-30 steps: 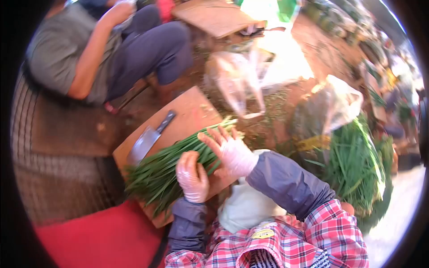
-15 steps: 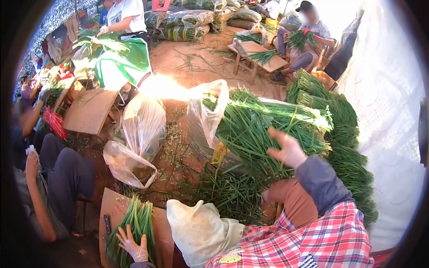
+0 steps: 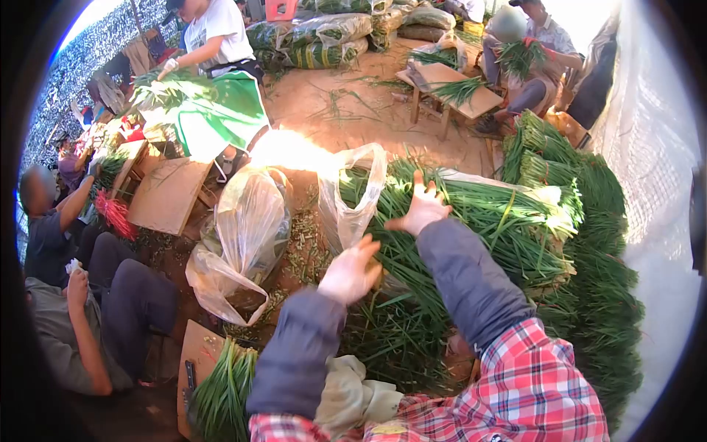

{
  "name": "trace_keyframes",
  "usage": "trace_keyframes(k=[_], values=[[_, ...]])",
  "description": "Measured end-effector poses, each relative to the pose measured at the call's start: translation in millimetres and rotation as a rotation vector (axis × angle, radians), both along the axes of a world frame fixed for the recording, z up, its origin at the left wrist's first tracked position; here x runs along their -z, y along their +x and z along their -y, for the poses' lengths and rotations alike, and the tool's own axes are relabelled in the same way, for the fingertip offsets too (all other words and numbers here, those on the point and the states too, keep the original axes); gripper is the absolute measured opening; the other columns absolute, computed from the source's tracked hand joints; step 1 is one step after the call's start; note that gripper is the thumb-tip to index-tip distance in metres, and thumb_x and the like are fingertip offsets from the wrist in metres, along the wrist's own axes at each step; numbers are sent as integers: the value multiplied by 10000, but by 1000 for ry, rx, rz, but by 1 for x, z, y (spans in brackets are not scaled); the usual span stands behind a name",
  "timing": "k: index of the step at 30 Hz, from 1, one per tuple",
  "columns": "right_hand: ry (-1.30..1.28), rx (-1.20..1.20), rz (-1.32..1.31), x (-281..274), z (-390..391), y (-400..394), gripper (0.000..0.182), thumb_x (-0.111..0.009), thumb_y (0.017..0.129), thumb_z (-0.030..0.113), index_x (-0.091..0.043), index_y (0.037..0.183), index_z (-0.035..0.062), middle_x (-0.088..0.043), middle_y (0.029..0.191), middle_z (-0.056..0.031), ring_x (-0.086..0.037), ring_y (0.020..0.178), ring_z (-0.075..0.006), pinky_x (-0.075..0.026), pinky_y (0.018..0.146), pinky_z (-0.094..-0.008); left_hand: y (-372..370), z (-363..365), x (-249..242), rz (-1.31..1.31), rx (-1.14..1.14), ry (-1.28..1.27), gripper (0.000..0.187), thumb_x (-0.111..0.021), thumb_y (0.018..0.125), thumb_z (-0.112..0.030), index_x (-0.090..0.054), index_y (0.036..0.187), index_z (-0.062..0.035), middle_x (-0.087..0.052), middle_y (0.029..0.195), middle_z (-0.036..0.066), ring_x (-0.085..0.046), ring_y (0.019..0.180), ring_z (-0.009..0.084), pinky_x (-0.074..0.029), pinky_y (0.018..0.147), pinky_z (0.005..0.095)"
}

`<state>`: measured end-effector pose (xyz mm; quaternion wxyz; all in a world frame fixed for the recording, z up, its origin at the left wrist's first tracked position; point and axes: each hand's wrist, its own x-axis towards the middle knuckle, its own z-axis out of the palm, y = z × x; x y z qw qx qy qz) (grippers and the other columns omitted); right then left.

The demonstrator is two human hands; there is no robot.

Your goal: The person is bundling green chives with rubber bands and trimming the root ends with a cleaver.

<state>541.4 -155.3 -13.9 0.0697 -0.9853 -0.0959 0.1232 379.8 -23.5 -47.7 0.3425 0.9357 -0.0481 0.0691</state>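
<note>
My right hand, in a thin glove, reaches over a large pile of long green chives with its fingers spread. My left hand is raised left of the pile, near the clear plastic bag at the pile's left end; its fingers are apart. Neither hand holds anything. A smaller bunch of chives lies on a wooden board at the lower left, with a dark-handled knife beside it. My left sleeve hides the board's right part.
A second plastic bag stands left of the pile. Stacked chive bundles line the right, along a white sheet. A seated person is close on my left; others work at low tables further off.
My left hand has left the chives on the board and come up toward the bag. My right hand has moved left and up over the pile. The view has shifted slightly.
</note>
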Motion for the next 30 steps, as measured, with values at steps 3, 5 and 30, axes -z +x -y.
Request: trace_keyframes(k=[3,5,30], values=[[-143,-54,10,18,3,-6,1297,-788,547,581,59,1458,215,-62,1513,-174,-135,1376,-388,-270,1013,-593,80,-14,13,-125,-119,98,687,-558,788,-231,-305,1368,34,-280,1414,281,-316,1311,362,-252,1095,356],[-140,-37,48,21,8,-3,1282,-796,558,555,51,1459,214,-83,1509,-167,-165,1368,-383,-293,1004,-575,96,-22,-24,-89,-396,53,725,-611,760,-180,-292,1386,-1,-401,1347,230,-479,1144,356,-383,980,399],[938,-541,49,40,80,-68,933,-730,645,308,-246,1391,26,-573,1106,-152,-560,1039,-264,-422,883,-408,27,95,59,65,-30,-1861,789,-723,725,-142,-299,1386,-56,-412,1350,99,-388,1243,249,-308,1038,368]])
